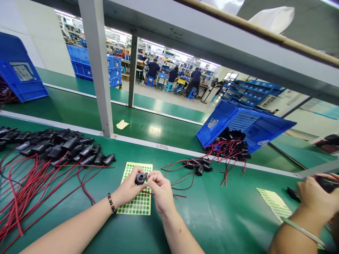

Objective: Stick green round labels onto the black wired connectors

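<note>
The left hand [129, 188] grips a small black connector [140, 178] above the sticker sheet [137, 204] on the green table [212, 211], while the right hand [161, 190] pinches at its front. Finished black connectors with red wires [53, 150] lie far left; a tipped blue crate [246, 125] sits far right.

Bench [217, 218] lies bare between the sticker sheet [137, 201] and a co-worker's hand [315, 197] at right. Wired plugs [53, 148] block the left side. A tipped blue crate [246, 125] and a post [97, 70] obstruct the far edge.
</note>
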A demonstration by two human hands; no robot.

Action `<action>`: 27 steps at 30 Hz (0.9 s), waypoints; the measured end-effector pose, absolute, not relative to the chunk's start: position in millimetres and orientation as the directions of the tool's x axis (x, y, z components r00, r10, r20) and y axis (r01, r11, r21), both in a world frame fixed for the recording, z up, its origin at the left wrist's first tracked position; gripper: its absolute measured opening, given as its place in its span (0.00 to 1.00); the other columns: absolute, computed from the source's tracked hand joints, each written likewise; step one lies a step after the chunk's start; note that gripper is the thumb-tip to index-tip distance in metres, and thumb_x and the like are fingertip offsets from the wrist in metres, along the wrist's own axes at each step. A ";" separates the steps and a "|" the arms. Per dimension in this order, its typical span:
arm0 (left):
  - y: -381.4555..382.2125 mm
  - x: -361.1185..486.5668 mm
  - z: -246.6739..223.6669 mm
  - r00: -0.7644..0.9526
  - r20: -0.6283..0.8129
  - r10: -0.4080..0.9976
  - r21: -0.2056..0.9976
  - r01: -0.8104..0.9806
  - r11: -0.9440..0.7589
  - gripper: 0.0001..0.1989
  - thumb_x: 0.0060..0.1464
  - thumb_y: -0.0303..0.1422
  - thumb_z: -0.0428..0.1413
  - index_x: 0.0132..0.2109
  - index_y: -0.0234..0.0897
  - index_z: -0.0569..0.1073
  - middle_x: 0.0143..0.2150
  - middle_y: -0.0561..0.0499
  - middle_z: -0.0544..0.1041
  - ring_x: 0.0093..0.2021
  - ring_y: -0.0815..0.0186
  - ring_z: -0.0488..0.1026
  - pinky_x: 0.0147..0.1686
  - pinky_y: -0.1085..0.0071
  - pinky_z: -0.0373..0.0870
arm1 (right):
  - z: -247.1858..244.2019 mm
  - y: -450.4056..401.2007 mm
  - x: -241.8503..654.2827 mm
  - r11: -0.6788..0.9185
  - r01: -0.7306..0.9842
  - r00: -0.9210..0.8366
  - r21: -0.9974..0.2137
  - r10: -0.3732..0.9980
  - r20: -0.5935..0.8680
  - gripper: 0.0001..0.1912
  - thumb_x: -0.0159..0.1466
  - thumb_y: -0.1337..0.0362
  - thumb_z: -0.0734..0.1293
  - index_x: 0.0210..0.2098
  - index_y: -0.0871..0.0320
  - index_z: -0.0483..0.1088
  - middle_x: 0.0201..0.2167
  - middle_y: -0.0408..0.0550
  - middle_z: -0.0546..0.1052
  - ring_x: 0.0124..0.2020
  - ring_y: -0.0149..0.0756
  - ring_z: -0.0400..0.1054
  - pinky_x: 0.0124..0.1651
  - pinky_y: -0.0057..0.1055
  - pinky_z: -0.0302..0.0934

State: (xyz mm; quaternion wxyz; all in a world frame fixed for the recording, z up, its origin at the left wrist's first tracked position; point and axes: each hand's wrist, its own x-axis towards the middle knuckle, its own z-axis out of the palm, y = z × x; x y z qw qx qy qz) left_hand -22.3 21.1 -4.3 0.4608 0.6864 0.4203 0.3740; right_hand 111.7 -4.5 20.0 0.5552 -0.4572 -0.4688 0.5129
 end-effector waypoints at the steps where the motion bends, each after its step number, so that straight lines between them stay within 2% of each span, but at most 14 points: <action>1: 20.7 -22.3 -4.3 0.371 0.133 0.919 0.945 0.232 -0.230 0.11 0.49 0.33 0.53 0.37 0.38 0.57 0.32 0.55 0.62 0.31 0.69 0.59 0.32 0.73 0.58 | 19.5 -4.5 110.3 0.056 -0.125 0.031 -0.991 0.998 0.053 0.06 0.51 0.68 0.66 0.18 0.59 0.67 0.30 0.45 0.66 0.34 0.33 0.60 0.38 0.29 0.55; 10: 19.4 -23.2 -5.7 0.406 0.162 0.899 0.942 0.209 -0.264 0.10 0.49 0.29 0.51 0.38 0.38 0.58 0.34 0.54 0.63 0.33 0.68 0.61 0.33 0.73 0.59 | 16.4 -3.0 109.0 0.117 -0.013 0.018 -0.993 0.993 0.117 0.06 0.52 0.72 0.63 0.19 0.59 0.67 0.28 0.44 0.63 0.32 0.31 0.58 0.36 0.27 0.54; 19: 19.5 -22.8 -5.4 0.419 0.132 0.898 0.941 0.232 -0.247 0.11 0.46 0.24 0.49 0.38 0.38 0.57 0.33 0.54 0.62 0.33 0.68 0.61 0.33 0.72 0.59 | 16.3 -3.8 108.8 0.188 0.154 0.038 -0.970 0.980 0.196 0.06 0.53 0.71 0.63 0.21 0.58 0.66 0.28 0.44 0.63 0.31 0.31 0.59 0.34 0.27 0.54; 27: 17.3 -21.1 -7.0 0.409 0.170 0.896 0.934 0.223 -0.279 0.12 0.45 0.23 0.47 0.38 0.38 0.57 0.34 0.53 0.62 0.34 0.67 0.62 0.35 0.70 0.61 | 17.2 -7.4 103.3 0.242 0.237 0.073 -0.941 0.961 0.266 0.06 0.51 0.73 0.60 0.20 0.57 0.62 0.27 0.43 0.62 0.31 0.32 0.58 0.36 0.29 0.54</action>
